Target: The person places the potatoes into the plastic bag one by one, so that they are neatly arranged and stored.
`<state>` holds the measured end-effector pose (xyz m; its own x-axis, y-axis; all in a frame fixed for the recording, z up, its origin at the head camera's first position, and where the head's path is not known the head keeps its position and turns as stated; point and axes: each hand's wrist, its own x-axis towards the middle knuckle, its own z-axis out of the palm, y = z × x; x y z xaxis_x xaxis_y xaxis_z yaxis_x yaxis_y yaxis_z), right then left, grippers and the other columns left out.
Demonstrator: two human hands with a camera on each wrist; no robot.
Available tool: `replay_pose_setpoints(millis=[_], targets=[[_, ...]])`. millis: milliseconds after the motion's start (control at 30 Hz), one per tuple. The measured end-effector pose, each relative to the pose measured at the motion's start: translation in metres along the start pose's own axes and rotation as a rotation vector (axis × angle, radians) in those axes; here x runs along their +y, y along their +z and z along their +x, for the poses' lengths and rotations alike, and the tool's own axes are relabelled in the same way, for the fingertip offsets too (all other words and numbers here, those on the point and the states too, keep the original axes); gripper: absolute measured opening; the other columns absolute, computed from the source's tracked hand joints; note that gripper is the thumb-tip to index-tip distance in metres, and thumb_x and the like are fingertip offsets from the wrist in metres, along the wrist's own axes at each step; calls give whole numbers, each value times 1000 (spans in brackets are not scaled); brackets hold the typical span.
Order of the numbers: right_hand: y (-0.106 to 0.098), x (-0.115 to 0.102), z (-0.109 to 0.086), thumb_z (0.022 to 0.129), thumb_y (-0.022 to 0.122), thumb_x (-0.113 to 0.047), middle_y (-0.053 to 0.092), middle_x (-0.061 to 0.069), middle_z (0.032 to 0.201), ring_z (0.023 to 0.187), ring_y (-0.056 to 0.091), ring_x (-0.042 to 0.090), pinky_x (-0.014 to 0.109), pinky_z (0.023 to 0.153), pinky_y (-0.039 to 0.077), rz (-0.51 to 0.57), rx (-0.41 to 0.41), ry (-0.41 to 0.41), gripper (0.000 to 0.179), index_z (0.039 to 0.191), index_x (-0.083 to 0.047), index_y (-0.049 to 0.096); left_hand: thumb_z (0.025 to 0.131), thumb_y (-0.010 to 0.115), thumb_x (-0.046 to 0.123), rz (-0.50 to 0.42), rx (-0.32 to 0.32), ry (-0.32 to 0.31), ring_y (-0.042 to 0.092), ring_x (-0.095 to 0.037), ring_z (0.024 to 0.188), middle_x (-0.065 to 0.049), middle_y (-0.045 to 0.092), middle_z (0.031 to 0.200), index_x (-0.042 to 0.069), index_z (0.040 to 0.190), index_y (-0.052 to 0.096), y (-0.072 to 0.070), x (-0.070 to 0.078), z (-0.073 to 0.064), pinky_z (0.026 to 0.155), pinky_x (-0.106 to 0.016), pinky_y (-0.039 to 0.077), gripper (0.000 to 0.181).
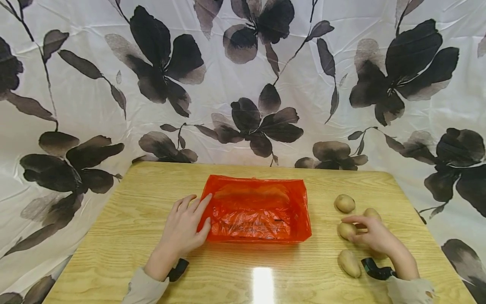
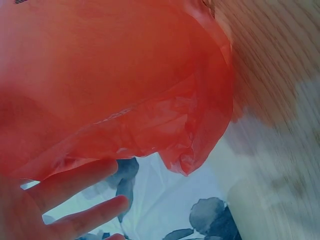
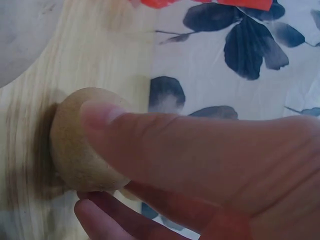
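While the left hand (image 1: 184, 230) lies flat against the red bag (image 1: 258, 210), the right hand (image 1: 373, 235) pinches a potato (image 1: 346, 230) (three lie near) — on the table (image 1: 243, 274).

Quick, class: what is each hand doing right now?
Left hand: open, fingers resting on the red bag.
Right hand: holding a potato in its fingers.

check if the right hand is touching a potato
Touching. In the right wrist view the right hand has a finger laid across the potato, with another fingertip under it. The head view agrees: its fingers lie against that potato.
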<state>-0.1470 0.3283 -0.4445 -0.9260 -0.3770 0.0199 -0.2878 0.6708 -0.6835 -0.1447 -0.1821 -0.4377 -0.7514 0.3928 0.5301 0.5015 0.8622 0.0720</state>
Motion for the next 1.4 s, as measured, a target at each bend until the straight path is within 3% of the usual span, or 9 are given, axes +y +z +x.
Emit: replay_pose_setpoints(millis=[133, 333, 633, 1400], targets=[[0, 1, 0, 71, 80, 4, 61, 29, 116, 98, 66, 44, 30, 74, 54, -24, -5, -9, 51, 118, 11, 63, 83, 57, 25, -6, -1, -2, 55, -41, 114, -16, 69, 109, 3, 134, 58, 0, 0, 0, 99, -57, 40, 56], [0, 3, 1, 66, 80, 6, 63, 25, 113, 95, 66, 41, 32, 73, 53, -44, 10, -5, 53, 117, 8, 65, 82, 55, 20, -8, -12, 4, 54, -41, 116, -17, 68, 116, 2, 135, 57, 0, 0, 0, 100, -57, 39, 56], [1, 4, 2, 68, 78, 7, 65, 23, 110, 89, 68, 36, 35, 71, 54, -44, 32, -13, 47, 114, 6, 67, 80, 53, 15, -11, -35, 9, 53, -41, 120, -19, 64, 126, 0, 136, 55, -1, 0, 0, 102, -56, 38, 59], [1, -4, 1, 71, 79, 8, 64, 24, 111, 90, 67, 36, 36, 74, 55, -48, 35, -12, 47, 116, 5, 67, 80, 55, 14, -43, -64, 2, 50, -40, 125, -20, 61, 131, 1, 143, 48, 1, 2, -1, 103, -56, 37, 65]])
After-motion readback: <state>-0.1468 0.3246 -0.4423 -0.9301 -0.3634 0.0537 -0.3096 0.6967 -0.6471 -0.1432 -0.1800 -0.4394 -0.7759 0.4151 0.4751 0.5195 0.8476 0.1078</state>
